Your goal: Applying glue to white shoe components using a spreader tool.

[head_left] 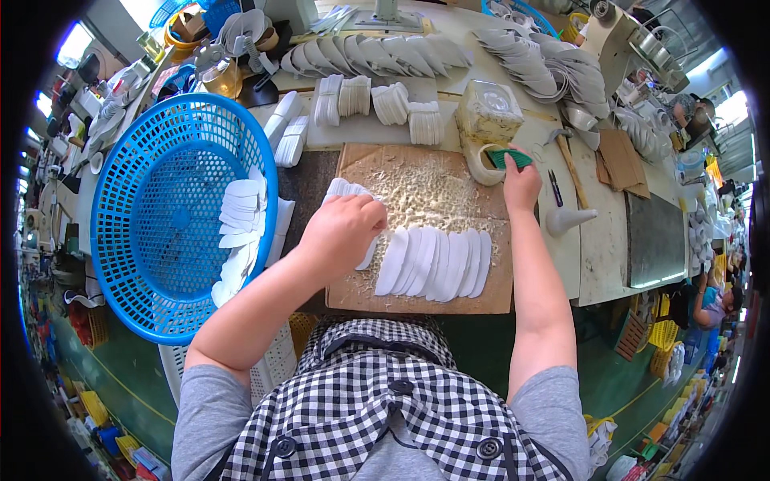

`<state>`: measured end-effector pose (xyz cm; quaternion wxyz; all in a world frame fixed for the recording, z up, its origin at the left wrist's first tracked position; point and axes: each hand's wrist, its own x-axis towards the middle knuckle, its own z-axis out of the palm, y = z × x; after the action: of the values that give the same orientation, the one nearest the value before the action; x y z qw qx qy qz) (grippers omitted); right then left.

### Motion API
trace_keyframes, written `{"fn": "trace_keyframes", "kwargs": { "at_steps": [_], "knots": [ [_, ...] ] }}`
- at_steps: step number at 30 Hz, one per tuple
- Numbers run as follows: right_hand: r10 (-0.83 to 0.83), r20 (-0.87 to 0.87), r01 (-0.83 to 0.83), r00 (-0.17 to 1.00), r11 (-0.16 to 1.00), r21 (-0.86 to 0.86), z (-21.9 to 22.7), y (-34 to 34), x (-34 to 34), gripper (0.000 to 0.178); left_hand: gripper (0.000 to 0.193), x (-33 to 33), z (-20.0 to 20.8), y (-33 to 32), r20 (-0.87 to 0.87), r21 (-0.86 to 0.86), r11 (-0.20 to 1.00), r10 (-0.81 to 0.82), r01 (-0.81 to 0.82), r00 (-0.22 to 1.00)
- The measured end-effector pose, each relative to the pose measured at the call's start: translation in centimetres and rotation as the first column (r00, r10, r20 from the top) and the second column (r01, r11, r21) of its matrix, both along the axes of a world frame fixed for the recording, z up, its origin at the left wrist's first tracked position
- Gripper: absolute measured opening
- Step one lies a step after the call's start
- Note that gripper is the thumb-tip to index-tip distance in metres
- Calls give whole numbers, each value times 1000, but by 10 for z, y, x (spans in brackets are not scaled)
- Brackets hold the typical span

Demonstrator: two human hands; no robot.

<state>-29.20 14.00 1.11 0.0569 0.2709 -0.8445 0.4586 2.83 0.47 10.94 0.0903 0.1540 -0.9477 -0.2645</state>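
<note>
On a glue-crusted cardboard sheet (409,160), white insole-shaped pieces (437,264) lie in an overlapping row near the front edge. My left hand (346,232) is closed over other white insoles (345,188) at the sheet's left side; its fingertips are partly hidden. At the right, my right hand (522,184) grips a green brush-like tool (507,158). The tool is at the opening of a pale, glue-coated container (482,165), next to a crusted, boxy can (489,112).
A large blue plastic basket (120,264) with white pieces at its right stands to my left. Bundled insoles (354,98) and fanned white shoe parts (377,56) line the back. A hammer (570,164), a pen (555,187) and a white cone-shaped object (568,220) lie at right.
</note>
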Motion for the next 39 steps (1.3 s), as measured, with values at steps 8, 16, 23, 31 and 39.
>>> {"fn": "trace_keyframes", "kwargs": {
  "at_steps": [8,16,23,31,39],
  "knots": [
    [48,483,100,875,956,-275,-19,12,13,22,12,60,-88,54,-118,-259,962,-118,84,986],
    [442,743,-358,503,889,-286,-27,-12,163,17,16,67,-112,54,78,-94,982,-158,165,984],
    [625,192,-593,756,779,-203,-49,15,207,19,23,83,-115,29,10,-298,946,-129,126,992],
    [469,582,-408,664,880,-244,-46,49,210,14,26,75,-112,20,76,-358,912,-183,198,980],
    [371,873,327,317,822,-467,-15,70,154,26,22,73,-110,20,6,-219,973,-68,68,998]
  ]
}}
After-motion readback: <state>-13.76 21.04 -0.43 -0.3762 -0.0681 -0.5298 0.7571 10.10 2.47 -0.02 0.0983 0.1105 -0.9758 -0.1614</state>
